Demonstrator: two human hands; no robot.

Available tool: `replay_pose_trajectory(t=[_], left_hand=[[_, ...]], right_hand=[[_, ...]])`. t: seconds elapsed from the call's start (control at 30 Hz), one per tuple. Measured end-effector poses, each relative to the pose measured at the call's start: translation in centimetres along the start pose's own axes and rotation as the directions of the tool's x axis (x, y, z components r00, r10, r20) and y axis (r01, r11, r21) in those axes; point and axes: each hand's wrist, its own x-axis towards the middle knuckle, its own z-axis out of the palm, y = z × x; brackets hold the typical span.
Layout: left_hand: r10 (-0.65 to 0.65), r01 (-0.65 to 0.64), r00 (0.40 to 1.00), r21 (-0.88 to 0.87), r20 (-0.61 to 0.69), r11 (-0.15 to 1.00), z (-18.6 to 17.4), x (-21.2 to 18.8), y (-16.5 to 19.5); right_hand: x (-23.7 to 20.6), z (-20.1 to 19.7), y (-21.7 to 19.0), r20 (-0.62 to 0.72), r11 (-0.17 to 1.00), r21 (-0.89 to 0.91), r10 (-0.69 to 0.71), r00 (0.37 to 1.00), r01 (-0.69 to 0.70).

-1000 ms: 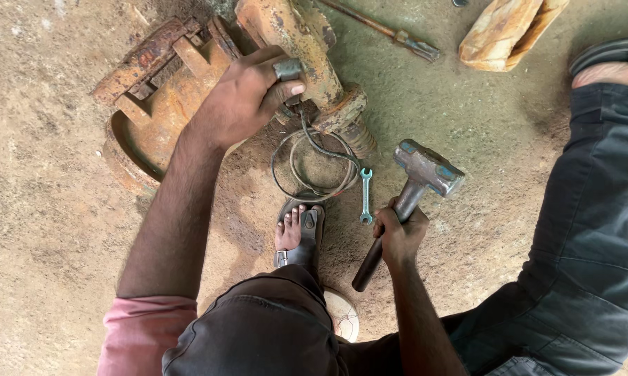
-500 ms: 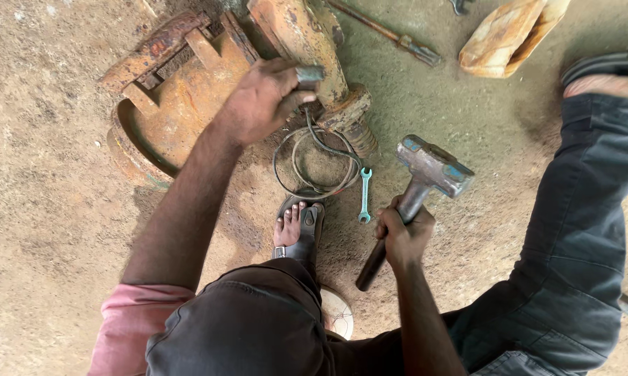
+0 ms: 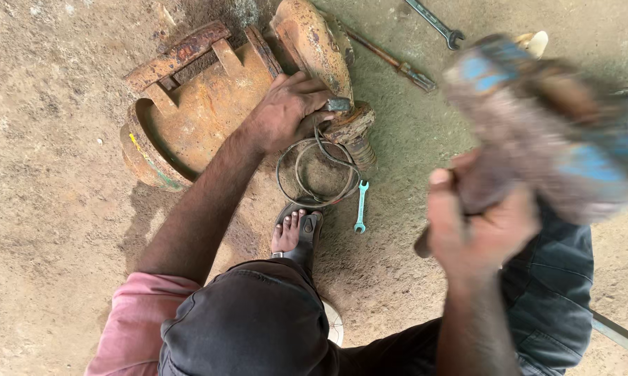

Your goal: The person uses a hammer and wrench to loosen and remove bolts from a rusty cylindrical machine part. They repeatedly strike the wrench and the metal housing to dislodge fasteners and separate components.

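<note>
Bare dirt floor (image 3: 42, 230) is lying open along the left side. One rusty orange casting (image 3: 209, 104) is sitting far left of centre, its rim running close to the person's left forearm. The left hand (image 3: 286, 111) is pressing on it, fingers curled around one small grey metal piece (image 3: 338, 104). Just near of that, one wire coil (image 3: 319, 174) is lying, with one blue spanner (image 3: 360, 207) beside one sandalled foot (image 3: 294, 233). On the right, the right hand (image 3: 481, 233) is gripping tight around one hammer (image 3: 544, 132), blurred, raised high. Two long tools are lying far off.
</note>
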Motion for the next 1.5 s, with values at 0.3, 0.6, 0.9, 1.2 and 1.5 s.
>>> replay_pose_trajectory(t=[0.3,0.6,0.9,1.2,1.5], left_hand=[[0.063,-0.064,0.998,0.164,0.015,0.984,0.0,-0.4,1.0],[-0.025,0.011,0.997,-0.207,-0.067,0.978,-2.6,0.8,1.4],[-0.032,0.028,0.999,-0.099,-0.038,0.995,-3.0,1.2,2.2],[-0.032,0.03,0.999,-0.07,-0.028,0.997,-3.1,1.3,2.3],[0.031,-0.032,0.999,-0.027,-0.035,0.999,-2.8,1.1,1.6]], right_hand=[[-2.9,3.0,2.8,0.439,0.939,-0.163,0.343,0.831,-0.302],[-8.0,1.9,5.0,0.242,0.859,-0.094,0.51,0.825,-0.503],[-9.2,1.4,6.9,0.243,0.844,-0.09,0.534,0.81,-0.529],[-9.3,1.7,6.8,0.277,0.811,-0.095,0.579,0.767,-0.578],[-9.2,1.8,6.3,0.281,0.803,-0.064,0.585,0.761,-0.593]])
